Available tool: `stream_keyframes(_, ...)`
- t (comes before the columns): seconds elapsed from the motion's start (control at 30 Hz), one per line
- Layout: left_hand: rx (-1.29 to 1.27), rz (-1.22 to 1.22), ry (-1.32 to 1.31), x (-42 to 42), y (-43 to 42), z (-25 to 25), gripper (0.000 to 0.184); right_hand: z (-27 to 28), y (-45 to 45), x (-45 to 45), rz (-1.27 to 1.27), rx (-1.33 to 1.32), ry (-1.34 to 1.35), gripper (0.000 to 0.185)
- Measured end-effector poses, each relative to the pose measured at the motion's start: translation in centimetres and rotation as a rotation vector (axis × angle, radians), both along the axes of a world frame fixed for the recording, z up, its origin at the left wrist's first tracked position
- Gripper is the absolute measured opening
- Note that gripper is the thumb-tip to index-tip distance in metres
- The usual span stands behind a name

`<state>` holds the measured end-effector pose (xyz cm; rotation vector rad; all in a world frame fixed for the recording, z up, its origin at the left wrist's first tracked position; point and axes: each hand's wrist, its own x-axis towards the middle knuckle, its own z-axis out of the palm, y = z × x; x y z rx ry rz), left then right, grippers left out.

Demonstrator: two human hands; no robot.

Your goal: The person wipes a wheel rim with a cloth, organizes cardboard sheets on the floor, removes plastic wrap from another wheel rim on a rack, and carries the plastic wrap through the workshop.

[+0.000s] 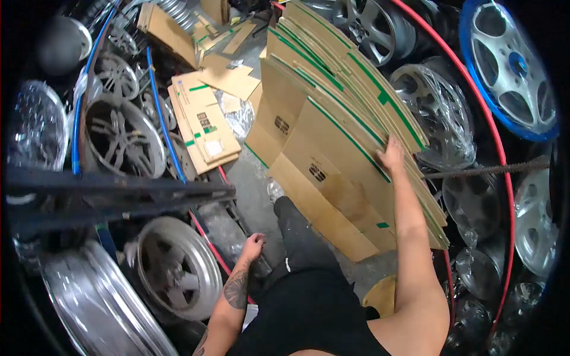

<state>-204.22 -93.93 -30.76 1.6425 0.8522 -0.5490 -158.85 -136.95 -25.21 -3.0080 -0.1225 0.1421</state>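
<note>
Head view: at eight o'clock sits a round silver metal wheel (178,273); beside it the left hand (253,246) is mostly curled, contents unclear. Toward one o'clock, brown, green-edged cardboard sheets (338,151) lean upright; the right hand (392,156), partly closed, grips their edge, probably steadying them.

Tan cardboard (350,154), green tape (382,96), silver wheels (101,296), black shirt (303,314)

Cardboard stack (338,139) in right fingers (392,146)
</note>
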Motion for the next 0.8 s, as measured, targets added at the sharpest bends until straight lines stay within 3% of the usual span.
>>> stream_keyframes(0.07, 0.084, -0.083, 0.046, 2.7, 4.8, -4.3, 0.026, 0.1, 4.1, 2.2, -0.056, -0.043, 0.099, 0.089)
stream_keyframes(0.17, -0.014, -0.086, 0.120, 8.9, 10.3, -3.2, 0.028, 0.2, 8.6, 6.1, -0.228, -0.029, 0.284, 0.098)
stream_keyframes(0.2, 0.124, -0.274, -0.029, 10.8, 12.4, -2.8, 0.027, 0.6, 9.3, 7.4, -0.253, -0.005, 0.335, 0.099)
stream_keyframes(0.3, 0.103, -0.166, -0.071, 16.8, 17.4, -1.0, 0.029, -0.5, 11.0, 10.6, -0.256, 0.009, 0.385, 0.107)
stream_keyframes(0.33, 0.249, -0.221, 0.004, 20.6, 17.0, 5.0, 0.030, -1.3, 11.5, 11.3, -0.267, -0.025, 0.390, 0.110)
stream_keyframes(0.4, 0.289, -0.286, -0.056, 22.7, 20.4, 3.2, 0.029, -1.3, 12.9, 12.1, -0.328, -0.043, 0.400, 0.117)
stream_keyframes(0.53, 0.408, -0.595, -0.160, 30.9, 23.1, 6.6, 0.028, -0.3, 14.2, 11.7, -0.346, -0.043, 0.424, 0.101)
stream_keyframes(0.6, 0.210, -0.657, -0.069, 37.1, 24.2, 5.8, 0.043, -0.3, 14.1, 10.0, -0.299, -0.053, 0.407, 0.096)
stream_keyframes(0.63, 0.475, -0.778, -0.281, 40.3, 23.3, 6.3, 0.051, 0.0, 14.2, 9.5, -0.272, -0.066, 0.389, 0.093)
stream_keyframes(0.73, 0.633, -0.964, -0.427, 52.4, 19.1, 8.3, 0.074, 1.2, 16.1, 7.5, -0.295, -0.087, 0.407, 0.088)
stream_keyframes(0.8, 0.862, -1.145, -0.704, 58.6, 14.5, 10.9, 0.091, 1.6, 17.6, 6.1, -0.301, -0.099, 0.406, 0.086)
